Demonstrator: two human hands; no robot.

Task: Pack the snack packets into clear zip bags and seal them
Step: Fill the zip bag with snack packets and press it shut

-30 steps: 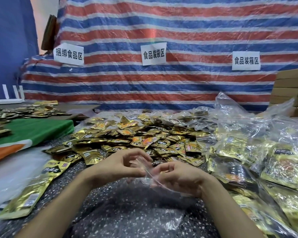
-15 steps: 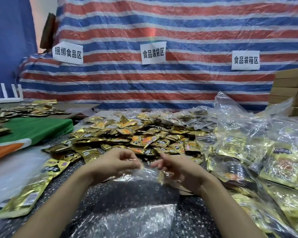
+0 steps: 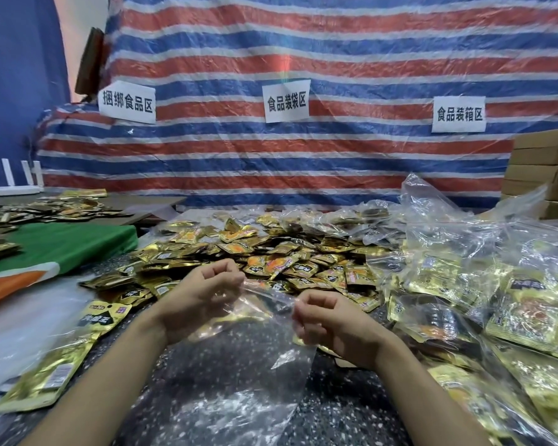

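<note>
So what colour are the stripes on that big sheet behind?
The sheet has red, blue and white stripes, shown best in the head view.

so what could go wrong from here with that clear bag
1. The left hand and right hand pinch only the thin top edge of the clear zip bag. The slick film could slip from either grip before the mouth opens.
2. The bag hangs limp, so packets from the pile of gold snack packets may snag on the mouth and spill.
3. The filled bags crowd the right forearm and could be knocked.
</note>
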